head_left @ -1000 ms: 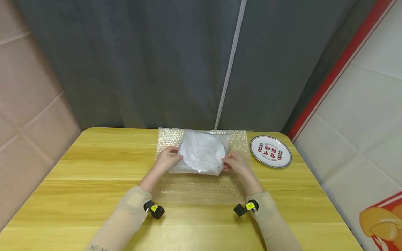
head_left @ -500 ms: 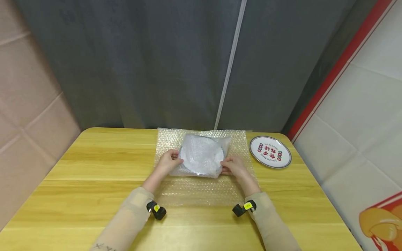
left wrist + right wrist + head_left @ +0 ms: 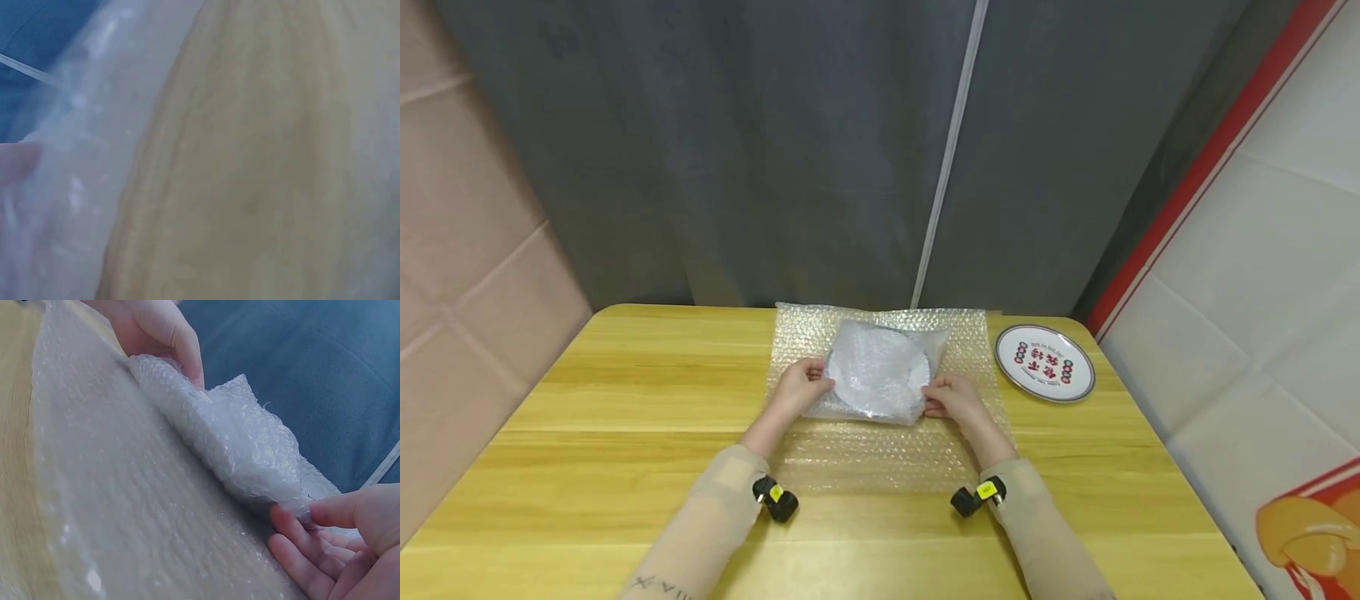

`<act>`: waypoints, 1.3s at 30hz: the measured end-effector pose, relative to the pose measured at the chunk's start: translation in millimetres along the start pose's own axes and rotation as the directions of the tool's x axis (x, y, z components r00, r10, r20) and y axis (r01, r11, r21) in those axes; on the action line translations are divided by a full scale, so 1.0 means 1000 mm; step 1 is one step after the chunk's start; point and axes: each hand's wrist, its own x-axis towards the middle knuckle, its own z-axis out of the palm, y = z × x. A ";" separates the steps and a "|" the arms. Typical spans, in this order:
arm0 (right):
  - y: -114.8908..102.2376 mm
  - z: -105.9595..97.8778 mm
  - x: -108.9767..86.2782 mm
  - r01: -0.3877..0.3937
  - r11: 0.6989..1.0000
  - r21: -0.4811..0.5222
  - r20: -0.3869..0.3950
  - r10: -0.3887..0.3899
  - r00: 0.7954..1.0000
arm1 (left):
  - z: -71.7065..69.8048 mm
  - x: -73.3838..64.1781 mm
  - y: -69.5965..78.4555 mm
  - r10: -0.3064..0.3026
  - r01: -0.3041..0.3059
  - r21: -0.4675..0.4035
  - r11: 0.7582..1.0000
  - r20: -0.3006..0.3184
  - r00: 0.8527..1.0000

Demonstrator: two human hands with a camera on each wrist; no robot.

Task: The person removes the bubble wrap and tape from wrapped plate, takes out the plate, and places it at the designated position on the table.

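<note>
You pinched wrapped plate [image 3: 880, 375], left hand [image 3: 795, 390] at nine o'clock, right hand [image 3: 958, 402] at four, fingers narrowed, likely to hold bubble wrap [image 3: 250, 437] folded; bare plate [image 3: 1045, 364] sat at three.

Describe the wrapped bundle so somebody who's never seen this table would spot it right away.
On the wood-grain table, find the sheet of bubble wrap reaching toward the far edge. Over it, the person's left hand and right hand hold the wrapped bundle between them. A round white shape shows cloudily through its wrapping, while the plate with red lettering to the right is bare.
</note>
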 end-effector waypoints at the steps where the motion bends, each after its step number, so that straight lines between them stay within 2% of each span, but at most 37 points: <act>1: 0.000 0.000 0.000 0.001 1.000 -0.002 0.001 -0.001 1.000 | 0.000 0.000 -0.001 -0.004 0.004 0.000 1.000 -0.001 1.000; 6: 0.001 -0.001 0.000 0.009 1.000 -0.015 0.002 -0.009 1.000 | 0.000 0.000 -0.002 -0.002 0.002 0.007 1.000 -0.004 1.000; 13: 0.001 -0.002 -0.001 0.012 0.996 -0.093 -0.004 -0.012 1.000 | 0.001 -0.002 0.000 0.006 -0.006 0.023 1.000 -0.002 1.000; 18: -0.001 -0.004 -0.003 0.017 0.995 -0.100 0.026 -0.014 1.000 | 0.001 -0.002 0.002 0.005 -0.006 0.051 0.999 0.014 1.000; 23: -0.006 -0.005 -0.005 0.000 0.994 -0.109 0.054 0.006 0.999 | -0.001 0.001 0.002 0.013 -0.018 0.086 0.996 0.055 0.998; 28: -0.007 -0.007 -0.005 -0.026 0.991 -0.128 0.070 0.035 0.997 | -0.003 0.002 0.004 -0.015 0.003 0.123 0.992 0.097 0.995; 34: -0.010 -0.008 -0.003 -0.032 0.984 -0.175 0.094 0.049 0.994 | -0.003 0.003 0.007 -0.031 0.016 0.139 0.990 0.102 0.994; 39: -0.015 -0.009 -0.003 -0.011 0.966 -0.258 0.138 0.048 0.989 | -0.003 0.003 0.006 -0.035 0.021 0.141 0.990 0.097 0.995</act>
